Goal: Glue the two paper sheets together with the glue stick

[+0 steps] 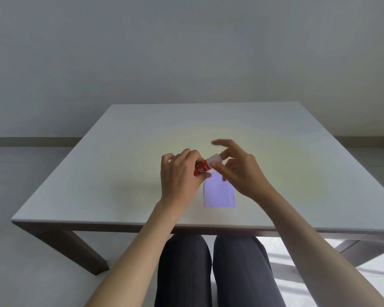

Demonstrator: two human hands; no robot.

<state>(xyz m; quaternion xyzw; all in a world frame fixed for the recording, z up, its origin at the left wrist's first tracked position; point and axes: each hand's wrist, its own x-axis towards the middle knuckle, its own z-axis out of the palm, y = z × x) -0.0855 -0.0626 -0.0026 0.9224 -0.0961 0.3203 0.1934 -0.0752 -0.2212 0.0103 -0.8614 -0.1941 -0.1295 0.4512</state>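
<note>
A red glue stick (201,169) with a white cap (215,159) is held above the table, tilted with the cap end up and to the right. My left hand (182,176) grips its red body. My right hand (239,171) is at the cap, thumb and a finger on it, the other fingers spread. A pale lilac paper sheet (220,192) lies flat on the white table (120,173) just below my hands; its upper edge is hidden by them. I see only one sheet outline; whether a second lies on it cannot be told.
The table's near edge (142,222) runs just above my knees (208,262). A plain wall stands behind the table. Bare tabletop surrounds the paper on all sides.
</note>
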